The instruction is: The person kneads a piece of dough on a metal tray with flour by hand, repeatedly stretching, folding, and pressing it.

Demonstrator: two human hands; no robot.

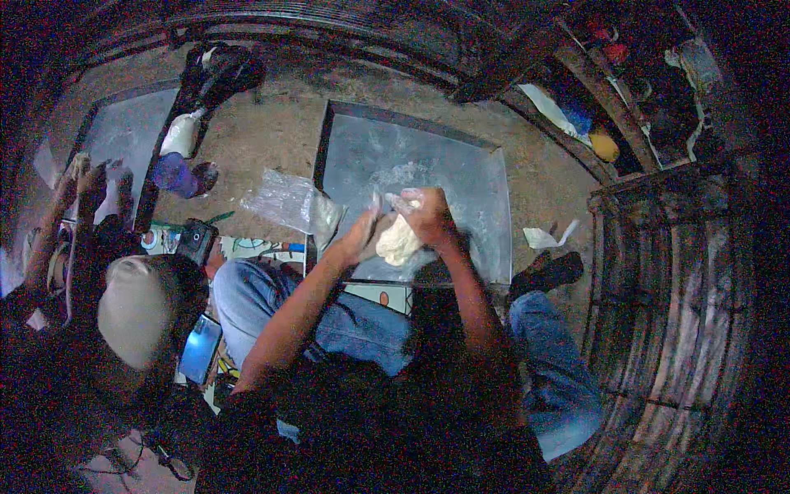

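A lump of pale dough (399, 243) hangs between my hands over a grey metal tray (485, 222) with raised edges. My right hand (425, 216) is closed round the top of the dough, and a bit of it shows between the fingers. Along the dough's left side lies my left hand (360, 232), its fingers stretched out toward the far side. White flour (403, 173) dusts the tray just beyond both hands. At the tray's left edge, a clear plastic bag (284, 198) lies partly next to a small bag of white powder (327, 219).
At the left, another person in a light cap (140, 309) works with both hands (85, 177) over a second tray (132, 123). A white bag (180, 134) stands beside that tray. A phone (201, 349) lies near my left knee. Slatted bamboo (658, 305) runs along the right.
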